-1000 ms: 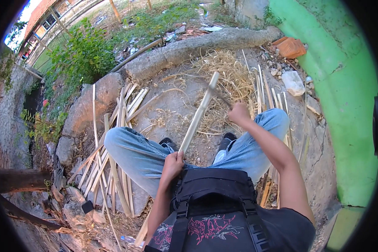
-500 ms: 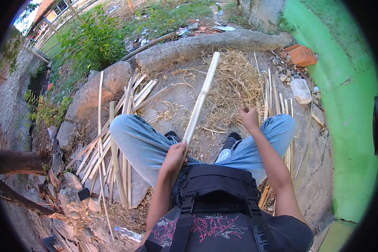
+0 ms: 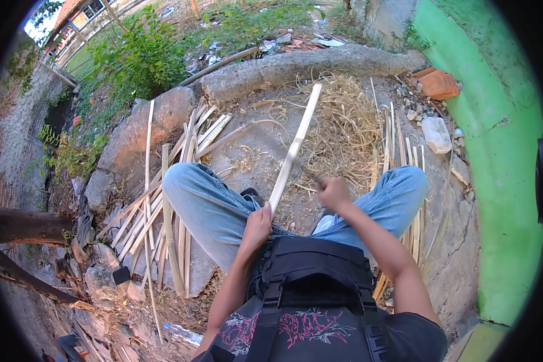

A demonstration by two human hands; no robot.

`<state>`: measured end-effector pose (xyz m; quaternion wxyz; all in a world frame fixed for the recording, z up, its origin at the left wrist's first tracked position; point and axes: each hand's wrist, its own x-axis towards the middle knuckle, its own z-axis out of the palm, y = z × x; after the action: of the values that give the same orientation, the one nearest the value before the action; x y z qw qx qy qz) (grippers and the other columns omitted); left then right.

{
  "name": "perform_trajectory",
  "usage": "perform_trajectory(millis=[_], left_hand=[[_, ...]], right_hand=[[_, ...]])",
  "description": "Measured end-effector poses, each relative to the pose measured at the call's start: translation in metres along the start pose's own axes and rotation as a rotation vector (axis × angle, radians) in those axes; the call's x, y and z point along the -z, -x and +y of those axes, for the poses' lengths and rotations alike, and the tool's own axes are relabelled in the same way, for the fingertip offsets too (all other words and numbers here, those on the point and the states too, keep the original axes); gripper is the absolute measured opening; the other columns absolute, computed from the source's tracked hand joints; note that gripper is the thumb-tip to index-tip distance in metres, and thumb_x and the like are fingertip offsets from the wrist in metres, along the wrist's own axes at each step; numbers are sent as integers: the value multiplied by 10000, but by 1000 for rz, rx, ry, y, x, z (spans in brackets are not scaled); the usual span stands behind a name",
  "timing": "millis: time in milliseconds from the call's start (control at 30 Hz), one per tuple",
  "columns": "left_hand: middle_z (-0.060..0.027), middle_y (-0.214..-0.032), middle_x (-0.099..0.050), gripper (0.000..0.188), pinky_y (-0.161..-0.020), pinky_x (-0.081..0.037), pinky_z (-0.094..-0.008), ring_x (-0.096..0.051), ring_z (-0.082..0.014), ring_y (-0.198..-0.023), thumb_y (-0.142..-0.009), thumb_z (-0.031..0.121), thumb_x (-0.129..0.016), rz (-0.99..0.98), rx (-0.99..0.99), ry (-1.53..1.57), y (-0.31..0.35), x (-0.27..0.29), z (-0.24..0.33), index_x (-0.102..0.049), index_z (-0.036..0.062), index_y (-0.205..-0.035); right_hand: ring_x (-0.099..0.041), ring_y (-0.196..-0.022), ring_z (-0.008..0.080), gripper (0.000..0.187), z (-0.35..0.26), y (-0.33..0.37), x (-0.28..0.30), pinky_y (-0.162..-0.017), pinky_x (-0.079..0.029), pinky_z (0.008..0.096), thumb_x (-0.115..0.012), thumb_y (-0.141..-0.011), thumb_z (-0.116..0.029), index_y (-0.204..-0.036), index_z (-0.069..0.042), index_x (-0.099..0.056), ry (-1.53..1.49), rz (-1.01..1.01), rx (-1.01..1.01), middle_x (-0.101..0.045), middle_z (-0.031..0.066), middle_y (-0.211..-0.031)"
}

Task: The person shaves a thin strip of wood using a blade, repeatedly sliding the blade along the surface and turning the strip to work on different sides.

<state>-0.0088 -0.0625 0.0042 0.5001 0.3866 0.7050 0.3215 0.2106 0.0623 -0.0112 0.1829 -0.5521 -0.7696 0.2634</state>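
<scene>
A long, pale bamboo strip [image 3: 295, 148] slants up and away from my lap, over the ground between my knees. My left hand [image 3: 259, 225] is closed round its near end, beside my left thigh. My right hand [image 3: 334, 194] is a closed fist to the right of the strip, above my right foot. Something dark and thin sticks out from the fist toward the strip; motion blurs it and I cannot make out its kind. Curly, straw-coloured shavings [image 3: 344, 130] lie heaped beyond the strip.
Loose bamboo strips [image 3: 174, 235] lie piled by my left knee, with more strips [image 3: 415, 220] by my right. A low stone kerb [image 3: 308, 65] curves across the far side. At right stands a green wall [image 3: 501, 199], with a whitish block [image 3: 436, 134] and an orange-brown piece [image 3: 437, 84] near it.
My right hand has moved left and nearer to me, closer to the bamboo strip. The strip's far end has shifted slightly right and nearer; my left hand still grips its near end.
</scene>
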Motion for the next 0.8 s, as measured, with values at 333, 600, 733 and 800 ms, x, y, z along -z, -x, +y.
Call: perform_trajectory(millis=[333, 600, 733, 800], left_hand=[[8, -505, -436, 544, -387, -328, -263, -396, -95, -401, -1003, 495, -345, -91, 88, 104, -1, -1, 7, -503, 81, -686], [28, -510, -408, 525, -370, -297, -248, -352, -76, -392, -1007, 494, -327, -153, 148, 156, 0, 7, 9, -462, 116, -669], [16, -506, -407, 513, -350, -300, -253, -362, -90, -377, -1014, 477, -327, -263, 201, 304, -2, 14, 10, -478, 92, -711], [23, -500, -404, 501, -341, -287, -248, -348, -84, -367, -1015, 473, -329, -232, 191, 262, -2, 14, 0, -470, 106, -703]], right_hand=[[-640, -602, 356, 217, 14, -23, 8, -593, -513, 468, -646, -740, -286, -717, -71, -666, 30, 36, -193, -623, 189, -623], [-652, -654, 364, 178, 14, -29, 10, -650, -532, 450, -671, -718, -248, -714, -70, -662, 97, 65, -152, -632, 195, -648], [-655, -657, 360, 162, 4, 0, -5, -626, -531, 446, -663, -741, -243, -728, -83, -685, 127, -32, 207, -644, 178, -654], [-660, -656, 348, 163, 25, -22, -8, -629, -534, 448, -667, -726, -240, -729, -78, -683, 172, -14, 211, -649, 174, -659]])
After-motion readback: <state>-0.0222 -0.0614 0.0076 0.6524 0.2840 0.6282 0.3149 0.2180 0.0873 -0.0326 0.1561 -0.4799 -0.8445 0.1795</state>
